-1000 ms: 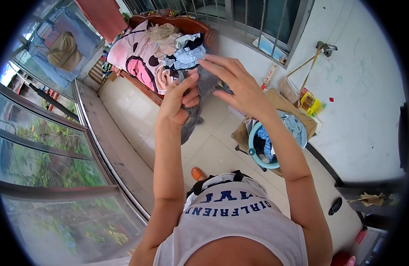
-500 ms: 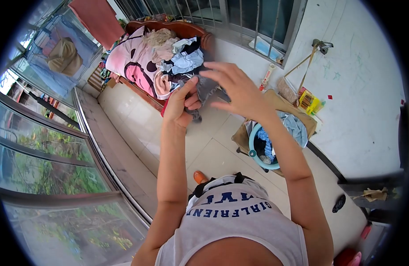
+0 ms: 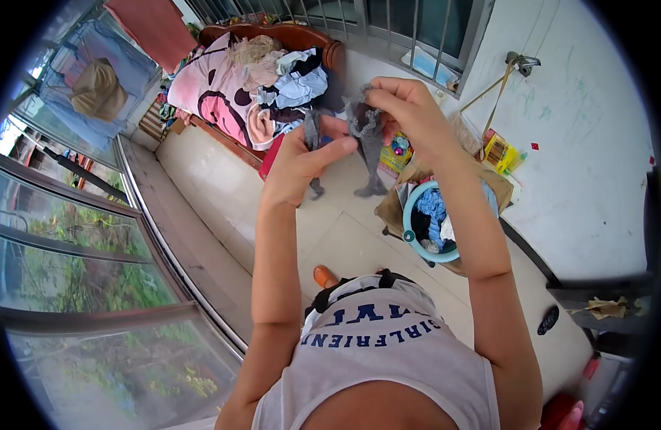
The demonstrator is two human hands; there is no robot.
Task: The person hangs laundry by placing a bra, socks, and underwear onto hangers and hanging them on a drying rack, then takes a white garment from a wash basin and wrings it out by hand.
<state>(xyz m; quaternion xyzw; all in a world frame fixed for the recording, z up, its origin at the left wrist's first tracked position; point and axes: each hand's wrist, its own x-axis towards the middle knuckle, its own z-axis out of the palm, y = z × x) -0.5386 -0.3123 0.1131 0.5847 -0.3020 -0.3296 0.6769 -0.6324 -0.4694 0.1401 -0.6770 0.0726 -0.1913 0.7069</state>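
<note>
A thin grey sock (image 3: 370, 147) with a gathered cuff hangs from my right hand (image 3: 414, 115), pinched at its top edge. My left hand (image 3: 294, 165) is closed on a second grey sock (image 3: 312, 132), whose lower end dangles below the fingers. The two socks hang side by side in front of me, with a gap between them lower down. Below my right forearm stands a light-blue basket (image 3: 409, 215) holding blue, black and white clothes (image 3: 432, 211).
Ahead, a wooden bench (image 3: 330, 54) carries a pink cushion (image 3: 201, 93) and a heap of clothes (image 3: 302, 86). Windows (image 3: 94, 279) line the left side. Clothes (image 3: 101, 89) hang at upper left. A yellow packet (image 3: 501, 150) lies by the white wall at right.
My right hand was apart with spread fingers and now pinches one grey sock. The bunched grey fabric in my left hand has separated into two hanging socks.
</note>
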